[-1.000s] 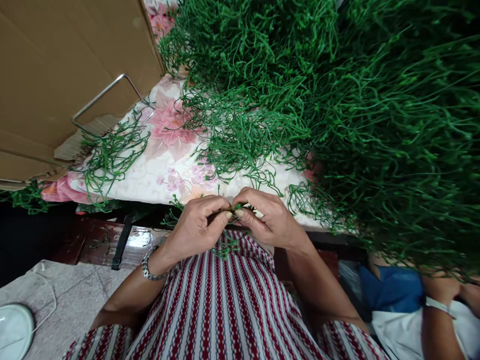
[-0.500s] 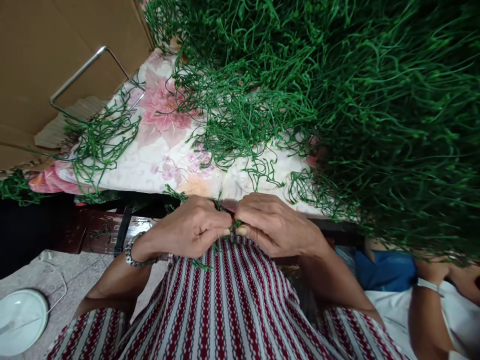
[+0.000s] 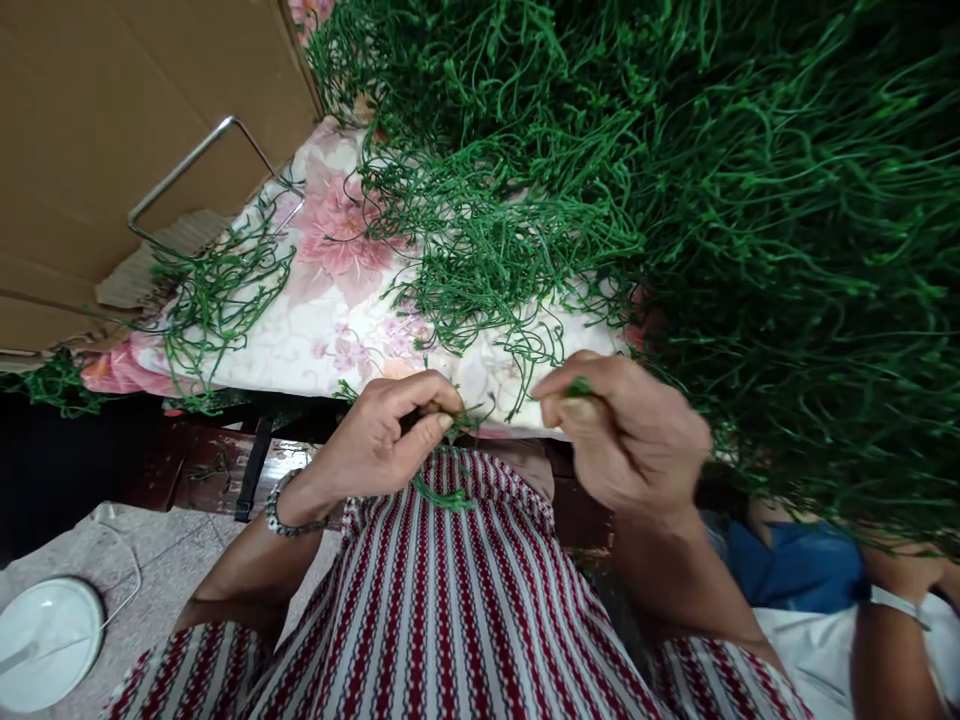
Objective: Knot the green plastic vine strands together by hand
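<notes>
My left hand pinches a thin green plastic sprig that hangs down over my red-and-white striped lap. My right hand is a little apart to the right, fingers closed on a small green piece held at the fingertips. Both hands hover at the near edge of a table covered by a floral cloth. A huge heap of green plastic stems covers the table's right and back. Loose stems spread toward my hands.
A cardboard box with a metal handle stands at the left, with a small bunch of stems beside it. A white dish lies on the floor, lower left. Another person's arm shows at the lower right.
My hands were pressed together on one sprig; now the right hand has pulled away to the right with a small green piece, while the left keeps the sprig.
</notes>
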